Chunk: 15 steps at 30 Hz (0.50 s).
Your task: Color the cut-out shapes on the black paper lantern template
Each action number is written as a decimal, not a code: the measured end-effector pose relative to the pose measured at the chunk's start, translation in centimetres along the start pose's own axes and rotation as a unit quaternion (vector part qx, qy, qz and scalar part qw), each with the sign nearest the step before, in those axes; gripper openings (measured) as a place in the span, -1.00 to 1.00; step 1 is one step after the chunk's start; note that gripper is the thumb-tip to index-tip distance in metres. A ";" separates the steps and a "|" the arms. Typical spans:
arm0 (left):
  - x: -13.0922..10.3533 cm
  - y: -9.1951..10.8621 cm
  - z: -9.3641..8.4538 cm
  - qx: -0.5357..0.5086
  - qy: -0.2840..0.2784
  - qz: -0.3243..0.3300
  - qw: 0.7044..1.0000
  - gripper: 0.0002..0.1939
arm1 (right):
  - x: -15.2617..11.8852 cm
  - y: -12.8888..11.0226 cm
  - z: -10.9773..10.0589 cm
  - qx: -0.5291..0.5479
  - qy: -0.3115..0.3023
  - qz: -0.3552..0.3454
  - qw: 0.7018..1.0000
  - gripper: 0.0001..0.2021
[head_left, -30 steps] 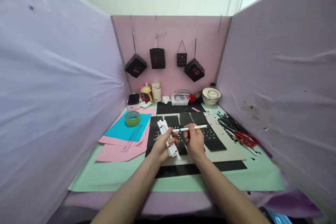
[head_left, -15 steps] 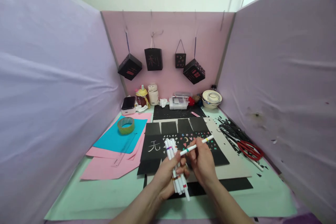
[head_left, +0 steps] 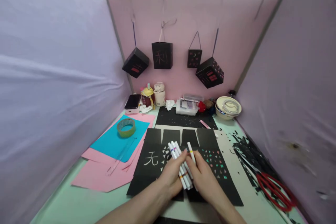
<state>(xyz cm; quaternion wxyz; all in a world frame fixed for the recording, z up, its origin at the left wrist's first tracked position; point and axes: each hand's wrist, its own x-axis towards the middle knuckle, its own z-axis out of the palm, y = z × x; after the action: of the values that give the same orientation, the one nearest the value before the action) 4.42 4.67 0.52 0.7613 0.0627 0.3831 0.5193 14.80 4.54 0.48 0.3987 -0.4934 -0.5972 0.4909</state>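
Observation:
A bundle of white markers [head_left: 183, 172] with coloured bands lies in my left hand [head_left: 172, 175], whose fingers are wrapped round it. Against its right side, my right hand [head_left: 203, 175] grips a single white marker [head_left: 191, 152] with a yellow band, held upright and close to the bundle. Both hands are above a black card sheet [head_left: 147, 176] with cut flaps along its far edge. A white written character [head_left: 151, 159] marks the card's left part, and small coloured shapes [head_left: 216, 162] dot the right. My hands hide the card's middle.
Left lie a tape roll [head_left: 126, 128], blue paper [head_left: 105, 143], pink paper [head_left: 91, 178] and a clear ruler [head_left: 118, 161]. Red-handled scissors [head_left: 275, 190] and black scraps [head_left: 252, 147] lie right. A phone [head_left: 133, 101], bottle [head_left: 159, 95] and lidded bowl [head_left: 228, 107] stand behind. Black paper boxes [head_left: 162, 56] hang above.
My right hand has brought its marker from a slanted hold on the right in beside the bundle, turning it upright. My hands are now together. The view has tilted down and moved closer.

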 end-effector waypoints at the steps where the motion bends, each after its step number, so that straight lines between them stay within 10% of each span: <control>1: 0.3 0.0 0.5 -0.002 0.010 0.011 1.000 -0.70 | 0.2 0.1 0.2 -0.016 0.007 0.000 1.000 -0.72; 9: 2.0 0.2 2.0 0.065 -0.028 -0.157 0.985 -0.64 | 2.3 3.2 -1.6 -0.012 -0.080 0.083 0.993 -0.45; 15: 4.0 -0.4 0.3 0.220 -0.093 0.006 0.971 -0.68 | 3.0 5.3 -2.3 -0.047 -0.015 0.105 0.993 -0.53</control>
<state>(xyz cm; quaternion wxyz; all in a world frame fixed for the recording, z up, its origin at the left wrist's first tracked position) 5.56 7.88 -1.56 0.7582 0.2793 0.4149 0.4184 17.48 8.07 -4.25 0.3120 -0.5647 -0.5702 0.5085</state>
